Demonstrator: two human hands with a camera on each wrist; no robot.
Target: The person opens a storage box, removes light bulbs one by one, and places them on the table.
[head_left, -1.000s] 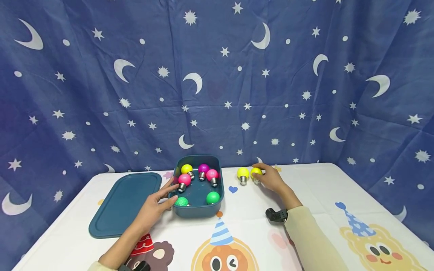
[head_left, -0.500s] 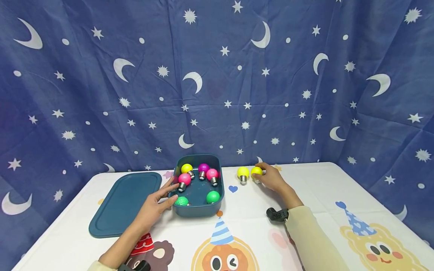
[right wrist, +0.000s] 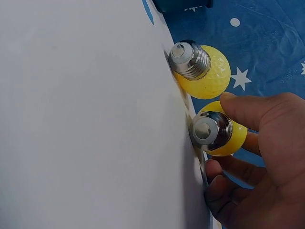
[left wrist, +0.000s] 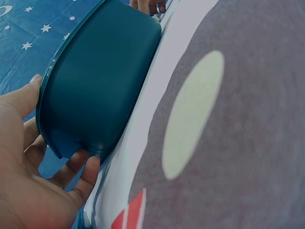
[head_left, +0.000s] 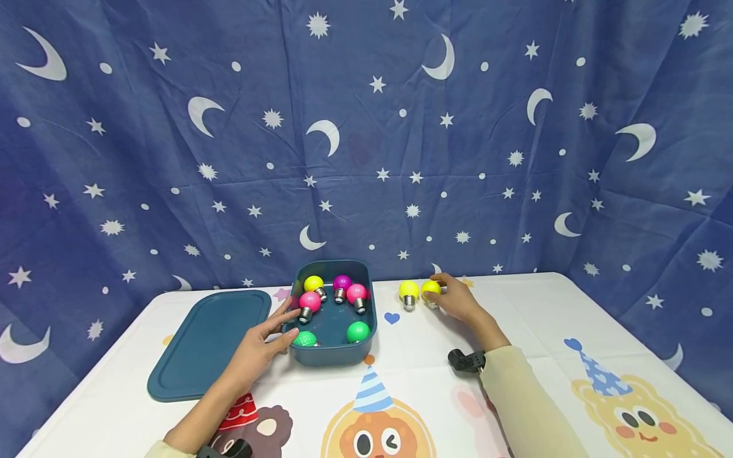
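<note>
At the back of the table stands a dark teal plastic box [head_left: 332, 356] with several coloured light bulbs in it: a yellow bulb [head_left: 313, 284], a purple bulb [head_left: 342, 284], pink bulbs and green bulbs. My left hand [head_left: 256, 353] holds the box at its left wall and near corner, with the thumb at the rim [left wrist: 40, 98] and fingertips against the outer side. To the right, two yellow bulbs lie side by side on the cloth. My right hand [head_left: 458, 299] pinches the right-hand yellow bulb [right wrist: 217, 131] between thumb and fingers. The other yellow bulb [right wrist: 207, 71] is beside it, untouched.
A flat teal lid [head_left: 209, 343] lies left of the box. A white tablecloth [head_left: 424, 362] with cartoon prints covers the table. Behind its back edge hangs a blue curtain [head_left: 366, 210] with moons and stars.
The whole head view has shifted slightly. Both hands, the box and the bulbs keep their places.
</note>
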